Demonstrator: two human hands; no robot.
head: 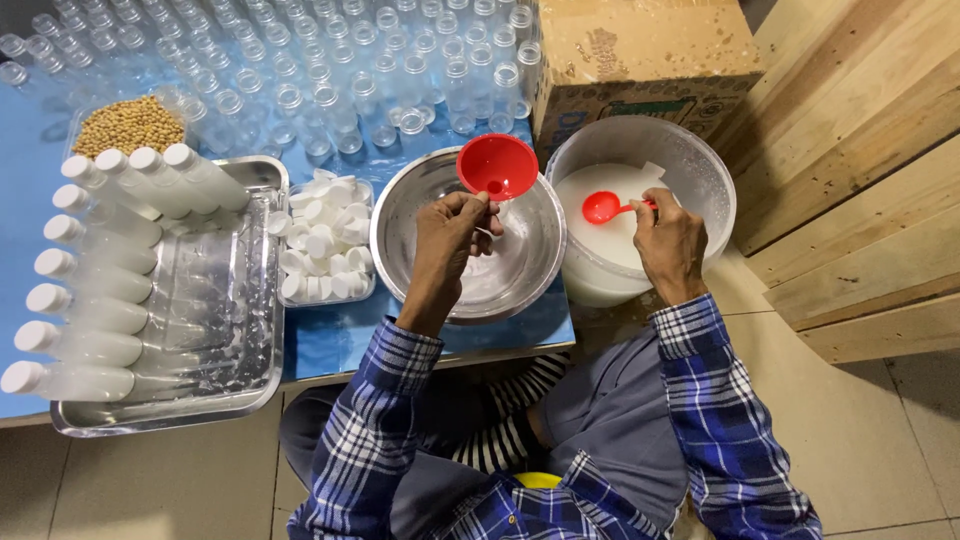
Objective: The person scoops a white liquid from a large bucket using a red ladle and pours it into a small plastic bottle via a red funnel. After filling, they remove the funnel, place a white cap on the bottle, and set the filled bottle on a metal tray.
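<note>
Bucket (690,165) of white liquid is parked at the right, steel bowl (400,225) beside it. Red funnel (497,165) is pinched in the left hand (452,232) over the bowl, presumably on a bottle that's hidden. Red ladle (604,207) is gripped shut-fisted by the right hand (672,243), over the bucket. Filling step, looks like; a steady pour into the funnel is needed.

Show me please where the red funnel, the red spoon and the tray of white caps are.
red funnel (497,165): head view, on the inside of its cone.
red spoon (600,207): head view, on its bowl, above the white liquid.
tray of white caps (362,290): head view, on its clear right rim.
</note>
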